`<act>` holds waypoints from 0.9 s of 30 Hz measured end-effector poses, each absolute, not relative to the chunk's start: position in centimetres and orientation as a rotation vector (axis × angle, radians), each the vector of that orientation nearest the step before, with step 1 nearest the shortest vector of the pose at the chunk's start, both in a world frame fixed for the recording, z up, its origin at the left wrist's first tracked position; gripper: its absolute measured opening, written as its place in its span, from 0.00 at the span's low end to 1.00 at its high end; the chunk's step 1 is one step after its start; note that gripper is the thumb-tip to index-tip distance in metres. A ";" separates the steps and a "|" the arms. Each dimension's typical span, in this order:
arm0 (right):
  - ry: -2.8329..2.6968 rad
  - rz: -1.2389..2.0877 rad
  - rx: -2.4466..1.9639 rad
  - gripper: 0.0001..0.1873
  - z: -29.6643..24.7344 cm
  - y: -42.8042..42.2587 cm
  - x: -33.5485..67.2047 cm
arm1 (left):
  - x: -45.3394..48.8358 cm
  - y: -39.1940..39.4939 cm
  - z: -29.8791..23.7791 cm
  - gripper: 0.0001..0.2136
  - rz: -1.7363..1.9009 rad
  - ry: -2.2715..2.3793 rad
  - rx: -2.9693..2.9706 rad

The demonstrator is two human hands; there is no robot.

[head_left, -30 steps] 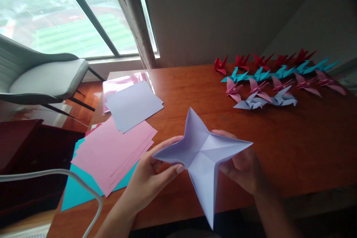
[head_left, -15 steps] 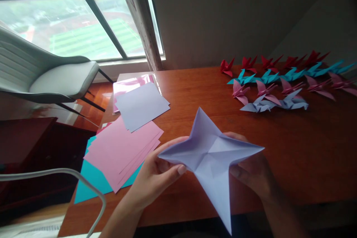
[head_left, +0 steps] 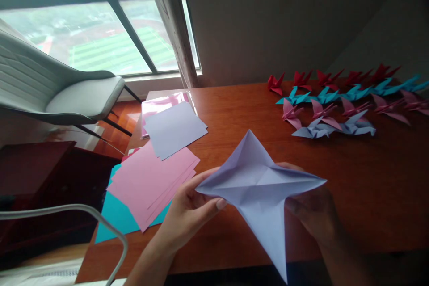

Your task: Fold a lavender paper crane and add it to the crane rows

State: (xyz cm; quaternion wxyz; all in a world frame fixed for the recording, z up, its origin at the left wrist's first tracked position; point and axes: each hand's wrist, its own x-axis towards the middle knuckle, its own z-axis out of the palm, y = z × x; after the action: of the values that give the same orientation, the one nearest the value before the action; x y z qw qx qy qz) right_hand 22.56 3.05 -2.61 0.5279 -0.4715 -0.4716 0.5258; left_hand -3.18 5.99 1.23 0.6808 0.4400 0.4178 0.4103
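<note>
I hold a lavender paper sheet point(head_left: 259, 187), creased into a four-pointed star shape, above the near edge of the wooden table point(head_left: 375, 174). My left hand point(head_left: 187, 214) pinches its left point between thumb and fingers. My right hand point(head_left: 315, 214) grips the right point from underneath, mostly hidden by the paper. The sheet's lower point hangs toward me past the table edge.
Loose sheets lie at the left: pink sheets point(head_left: 150, 181) over teal sheets point(head_left: 115, 214), a lavender sheet point(head_left: 176, 127) on a glossy pink pack point(head_left: 161, 100). Rows of folded paper cranes point(head_left: 335, 98) in red, teal, pink and lavender stand at the back right. A grey chair point(head_left: 70, 98) stands by the window.
The star-shaped sheet has flattened and widened between my hands, its upper and side points spreading. The view has shifted slightly, so everything sits a little further right.
</note>
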 end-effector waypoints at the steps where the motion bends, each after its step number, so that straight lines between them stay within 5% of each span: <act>1: -1.131 1.262 -1.142 0.23 -2.6 3.0 22.6 | -3.2 6.0 1.2 0.20 0.921 0.951 0.984; 10: -1.117 1.293 -1.175 0.29 -2.7 2.9 22.7 | -3.2 5.8 1.2 0.31 0.929 1.018 1.015; 27: -1.174 1.163 -1.245 0.32 -2.5 2.9 22.4 | -2.9 5.9 1.2 0.17 1.084 1.002 0.969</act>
State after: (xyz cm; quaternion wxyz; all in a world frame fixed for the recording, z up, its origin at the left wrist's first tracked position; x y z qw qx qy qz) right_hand 22.35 2.85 -2.52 0.5109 -0.5173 -0.4879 0.4830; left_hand -2.94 5.87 1.19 0.6350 0.4240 0.4385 0.4741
